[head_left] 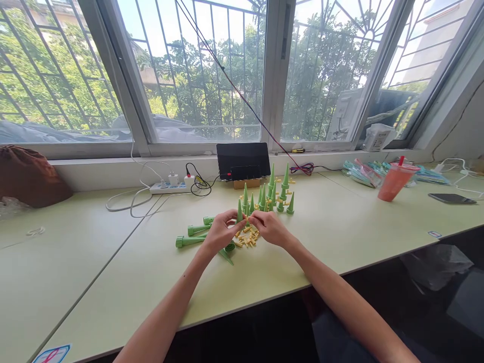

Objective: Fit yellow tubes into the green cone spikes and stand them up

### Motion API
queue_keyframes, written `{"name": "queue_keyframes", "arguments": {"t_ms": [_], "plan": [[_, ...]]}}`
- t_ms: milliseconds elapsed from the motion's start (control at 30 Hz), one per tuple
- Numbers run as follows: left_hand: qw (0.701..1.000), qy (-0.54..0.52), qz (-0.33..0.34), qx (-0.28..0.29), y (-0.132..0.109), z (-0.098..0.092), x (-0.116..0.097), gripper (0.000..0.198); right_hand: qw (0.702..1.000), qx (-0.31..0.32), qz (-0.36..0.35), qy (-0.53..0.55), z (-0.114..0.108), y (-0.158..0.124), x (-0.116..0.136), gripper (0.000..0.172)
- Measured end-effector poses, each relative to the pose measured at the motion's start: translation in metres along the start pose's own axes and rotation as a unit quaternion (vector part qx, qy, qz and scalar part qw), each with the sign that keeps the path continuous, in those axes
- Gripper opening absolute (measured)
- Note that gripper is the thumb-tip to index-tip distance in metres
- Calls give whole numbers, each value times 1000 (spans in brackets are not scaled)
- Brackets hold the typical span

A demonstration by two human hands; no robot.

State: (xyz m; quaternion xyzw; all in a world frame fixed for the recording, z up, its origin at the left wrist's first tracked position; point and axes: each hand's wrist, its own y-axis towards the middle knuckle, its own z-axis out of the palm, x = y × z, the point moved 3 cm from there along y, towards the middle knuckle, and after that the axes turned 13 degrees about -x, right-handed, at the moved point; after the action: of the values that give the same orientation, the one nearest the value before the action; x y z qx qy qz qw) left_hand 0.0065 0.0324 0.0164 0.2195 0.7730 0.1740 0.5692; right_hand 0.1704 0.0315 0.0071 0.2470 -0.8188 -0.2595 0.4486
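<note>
My left hand [221,231] is closed around a green plastic watering spike [239,210], its point upward. Against its side, my right hand [270,227] pinches a small yellow valve [247,219]; the fingers partly hide where the two pieces meet. Below the hands lies a loose pile of yellow valves [248,239]. Several green spikes [189,241] lie on their sides to the left, partly behind my left hand and forearm. Beyond my hands, several upright green spikes [285,179] stand grouped, with yellow valves sticking out of some.
A black tablet [244,157] leans on a stand at the back of the pale green table [340,227]. To its left is a power strip [172,187] with cables. A red drink cup [397,180], plastic packets [361,172] and a phone [452,198] sit at right.
</note>
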Motion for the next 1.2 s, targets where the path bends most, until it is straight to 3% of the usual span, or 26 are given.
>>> {"name": "queue_keyframes", "arguments": {"t_ms": [167,333,633,700,800,900,967,1100,1200], "plan": [[995,78,50,-25,-1,3,-4,24,998,-58,11,19,-7,1,7,29],[982,154,110,-14,-4,7,-5,18,997,-47,-9,57,-8,-1,14,27],[978,163,126,4,-6,9,-6,12,997,-42,-40,55,-6,0,17,24],[980,151,130,-9,-6,7,-10,16,995,-81,-38,53,-9,-1,16,24],[981,130,137,-50,-6,3,-17,20,975,-217,-24,46,-18,-4,14,23],[980,118,137,-82,-5,-1,-20,19,923,-384,1,16,-32,-8,10,21],[979,116,138,-93,-4,-2,-19,19,888,-460,18,-13,-39,-9,7,22],[977,117,148,-103,-5,-1,-18,19,854,-515,20,-77,-48,-6,2,26],[976,116,153,-105,-5,0,-18,17,862,-492,24,-119,-49,-2,-4,26]]}}
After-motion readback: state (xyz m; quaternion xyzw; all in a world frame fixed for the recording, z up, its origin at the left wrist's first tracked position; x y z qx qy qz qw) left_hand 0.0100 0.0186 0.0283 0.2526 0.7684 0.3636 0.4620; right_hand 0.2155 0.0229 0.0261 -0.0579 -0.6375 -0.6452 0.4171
